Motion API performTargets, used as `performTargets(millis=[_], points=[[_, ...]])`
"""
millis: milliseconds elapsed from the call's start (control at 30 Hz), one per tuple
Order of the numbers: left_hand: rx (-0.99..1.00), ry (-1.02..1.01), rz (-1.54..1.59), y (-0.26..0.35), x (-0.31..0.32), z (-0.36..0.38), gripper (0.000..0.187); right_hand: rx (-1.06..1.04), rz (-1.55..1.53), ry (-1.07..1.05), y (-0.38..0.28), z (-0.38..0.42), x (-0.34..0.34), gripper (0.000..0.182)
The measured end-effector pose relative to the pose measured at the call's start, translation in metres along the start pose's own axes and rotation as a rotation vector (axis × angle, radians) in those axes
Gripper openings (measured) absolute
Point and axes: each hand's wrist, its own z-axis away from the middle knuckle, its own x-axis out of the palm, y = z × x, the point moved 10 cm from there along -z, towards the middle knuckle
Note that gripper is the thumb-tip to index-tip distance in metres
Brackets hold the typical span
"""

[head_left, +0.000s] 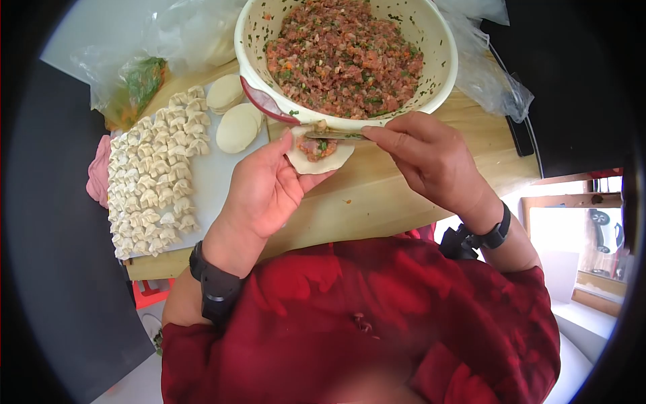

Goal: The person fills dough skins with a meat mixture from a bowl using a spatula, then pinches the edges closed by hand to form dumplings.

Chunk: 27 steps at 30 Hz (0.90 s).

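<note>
My left hand (264, 183) holds a round dumpling wrapper (334, 159) at its edge, the wrapper resting across the fingers. A small mound of meat filling (315, 148) lies in its middle. In my right hand (431, 158) is a narrow, flat metal utensil (340, 136), pinched between thumb and fingers; its tip reaches over the filling. Just beyond both hands stands a large white bowl (445, 81) of minced meat (343, 57) flecked with green and orange bits. Stacks of plain wrappers (237, 128) lie left of the bowl.
Rows of folded dumplings (158, 168) cover much of a pale board (208, 178) at the left. Clear plastic bags (188, 34) lie behind, one around green leaves (142, 81). Another plastic bag (484, 67) sits right of the bowl. The wooden tabletop (377, 195) runs beneath my hands.
</note>
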Motion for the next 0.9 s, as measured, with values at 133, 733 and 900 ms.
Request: performTargets(millis=[133,733,900], points=[[-0.055,-0.051,-0.017,-0.006,-0.004,0.008,0.045,-0.045,-0.003,0.081,-0.001,0.008,-0.010,0.032],[0.220,-0.029,-0.097,0.043,0.039,-0.014,0.040,0.265,0.044,0.435,0.058,-0.010,-0.049,0.016],[0.203,-0.071,-0.084,0.047,0.037,-0.024,0.040,0.409,-0.205,0.364,0.061,-0.008,-0.043,0.013]])
